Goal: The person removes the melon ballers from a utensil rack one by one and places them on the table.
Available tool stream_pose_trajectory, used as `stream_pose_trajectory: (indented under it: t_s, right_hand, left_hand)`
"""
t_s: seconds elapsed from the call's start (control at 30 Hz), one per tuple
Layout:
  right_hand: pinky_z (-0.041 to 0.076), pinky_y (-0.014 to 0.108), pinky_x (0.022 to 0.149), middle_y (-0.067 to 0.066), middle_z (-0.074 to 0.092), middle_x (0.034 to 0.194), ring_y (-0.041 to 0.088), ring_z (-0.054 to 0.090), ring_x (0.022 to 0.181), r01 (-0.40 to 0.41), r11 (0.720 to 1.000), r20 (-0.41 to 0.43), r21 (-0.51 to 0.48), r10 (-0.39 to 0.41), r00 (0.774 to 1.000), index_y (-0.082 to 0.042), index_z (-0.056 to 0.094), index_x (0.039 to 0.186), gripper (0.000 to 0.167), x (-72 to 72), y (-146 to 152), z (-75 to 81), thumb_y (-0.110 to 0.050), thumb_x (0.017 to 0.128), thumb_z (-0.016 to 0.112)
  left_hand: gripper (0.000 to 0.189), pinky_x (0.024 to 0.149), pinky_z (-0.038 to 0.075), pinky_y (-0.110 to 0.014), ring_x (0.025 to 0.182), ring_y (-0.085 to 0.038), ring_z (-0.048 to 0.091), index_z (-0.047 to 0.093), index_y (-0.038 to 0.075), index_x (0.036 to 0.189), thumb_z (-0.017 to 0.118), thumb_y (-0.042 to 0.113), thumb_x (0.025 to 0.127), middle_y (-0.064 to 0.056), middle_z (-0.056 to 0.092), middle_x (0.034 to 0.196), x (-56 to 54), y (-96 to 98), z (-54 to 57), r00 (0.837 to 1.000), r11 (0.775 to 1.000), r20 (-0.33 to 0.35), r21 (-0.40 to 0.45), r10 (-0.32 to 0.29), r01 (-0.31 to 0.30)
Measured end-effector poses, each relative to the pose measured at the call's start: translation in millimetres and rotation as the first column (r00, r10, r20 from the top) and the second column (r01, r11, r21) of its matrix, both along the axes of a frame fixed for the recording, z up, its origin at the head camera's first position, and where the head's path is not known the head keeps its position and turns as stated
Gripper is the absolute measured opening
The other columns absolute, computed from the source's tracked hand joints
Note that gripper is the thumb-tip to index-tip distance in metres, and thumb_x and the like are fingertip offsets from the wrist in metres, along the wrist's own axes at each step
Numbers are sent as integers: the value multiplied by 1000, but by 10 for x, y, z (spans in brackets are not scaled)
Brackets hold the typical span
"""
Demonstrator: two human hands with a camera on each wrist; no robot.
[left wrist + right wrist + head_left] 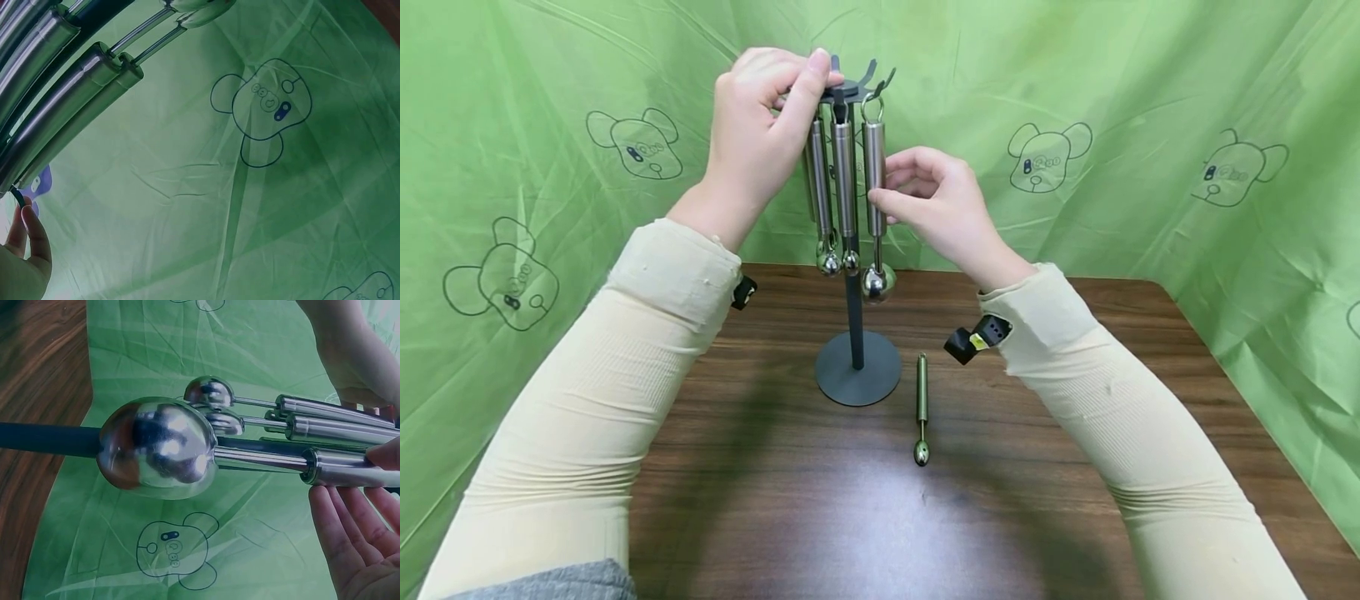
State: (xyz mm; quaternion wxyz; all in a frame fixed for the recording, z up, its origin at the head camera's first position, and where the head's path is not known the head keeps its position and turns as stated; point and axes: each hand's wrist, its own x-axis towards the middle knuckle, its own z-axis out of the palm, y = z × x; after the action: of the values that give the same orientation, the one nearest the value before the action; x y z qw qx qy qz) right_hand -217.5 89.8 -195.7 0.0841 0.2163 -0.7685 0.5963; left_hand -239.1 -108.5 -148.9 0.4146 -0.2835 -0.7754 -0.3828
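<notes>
A dark metal hanging rack (855,308) stands upright on its round base, with several steel scoops on its hooks. At the top my left hand (758,125) pinches one of the rack's hooks (19,197) between thumb and finger. My right hand (943,192) holds the handle of the rightmost scoop (876,158) between its thumb and fingers. That scoop hangs by its ring from a hook, its large round bowl (156,449) downward. Beside it hang scoops with smaller bowls (209,392), some partly hidden. A small scoop (922,408) lies on the table, to the right of the base.
The brown wooden table (760,500) lies under the rack. Green fabric (1120,100) printed with bear outlines encloses the back and sides. A black wrist camera (976,338) is strapped at the right cuff; another camera (744,292) shows at the left cuff.
</notes>
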Motion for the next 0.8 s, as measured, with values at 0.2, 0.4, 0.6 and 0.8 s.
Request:
stream_pose_trajectory:
  t_s: [0.2,0.4,0.6,0.8]
  right_hand:
    - [58,29,73,3,71,94,18,68,77,0,1000,-16,-29,0,1000,-1,65,111,26,26,34,48,-4,87,72]
    - [58,31,75,2,70,93,16,68,76,15,999,-16,-28,-16,1000,-3,65,110,24,39,61,102,-4,87,72]
    - [58,29,72,2,70,90,16,67,72,9,999,3,-39,-9,1000,-4,65,104,20,122,108,188,-4,85,73]
    - [58,30,71,4,72,90,17,68,71,5,996,-7,-83,-6,1000,-6,66,100,18,256,201,270,-3,84,74]
  left_hand:
    - [31,92,41,-21,99,-13,61,79,7,94,54,25,101,-8,77,99,-7,7,3,1000,1000,15,8,6,-6]
    - [32,92,41,-21,99,-14,61,79,7,94,54,25,101,-8,77,98,6,6,1,1000,1000,4,2,5,-5]
    - [31,90,41,-21,98,-13,61,79,8,94,54,25,101,-7,77,98,9,19,8,1000,1000,1,7,12,-12]
    - [30,89,40,-21,98,-11,60,79,8,93,55,24,101,-7,77,97,18,25,9,1000,1000,-10,4,10,-10]
